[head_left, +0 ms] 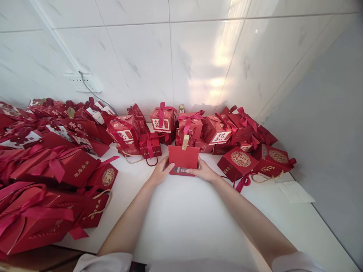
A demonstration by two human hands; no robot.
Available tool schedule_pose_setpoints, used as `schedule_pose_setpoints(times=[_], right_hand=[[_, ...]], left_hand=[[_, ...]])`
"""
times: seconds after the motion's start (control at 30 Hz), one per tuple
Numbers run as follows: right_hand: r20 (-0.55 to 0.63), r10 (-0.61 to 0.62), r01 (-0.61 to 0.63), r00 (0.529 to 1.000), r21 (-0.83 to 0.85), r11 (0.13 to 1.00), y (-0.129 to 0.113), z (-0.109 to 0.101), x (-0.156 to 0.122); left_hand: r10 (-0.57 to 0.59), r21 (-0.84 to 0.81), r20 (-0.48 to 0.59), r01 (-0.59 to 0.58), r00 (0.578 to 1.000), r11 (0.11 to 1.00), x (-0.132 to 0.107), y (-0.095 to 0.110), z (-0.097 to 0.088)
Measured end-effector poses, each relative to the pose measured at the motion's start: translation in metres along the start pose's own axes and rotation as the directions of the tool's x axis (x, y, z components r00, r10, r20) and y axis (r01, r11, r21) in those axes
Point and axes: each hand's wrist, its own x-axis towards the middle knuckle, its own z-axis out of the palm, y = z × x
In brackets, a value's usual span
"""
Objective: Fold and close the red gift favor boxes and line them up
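Between my two hands is a red gift box (183, 156) with a gold tab at its top and a small dark print low on its front. My left hand (161, 170) grips its left side, thumb on the front face. From the right, my right hand (202, 170) clasps the other side, its thumb over the lower front. Right behind it stand stacked red boxes with ribbon bows (190, 122). The fingers behind the box are hidden.
Many red gift boxes (48, 166) crowd the left of the white table (181, 223). More boxes (238, 162) stand at the right, near a white paper (295, 192). A cable (90, 90) runs from a wall socket (82, 83) behind the boxes. A tiled wall closes off the back.
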Motion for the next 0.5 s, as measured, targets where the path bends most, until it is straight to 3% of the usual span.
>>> schedule_pose_setpoints(times=[0.3,0.5], right_hand=[[0.005,-0.070,0.070,0.998,-0.128,0.989,0.007,-0.001,0.000],[0.057,-0.145,0.156,0.988,-0.297,0.942,0.007,0.003,-0.009]], left_hand=[[0.038,-0.002,-0.080,-0.038,0.996,0.999,-0.003,0.002,0.006],[0.023,-0.109,-0.269,-0.054,0.963,0.993,-0.017,-0.005,0.010]])
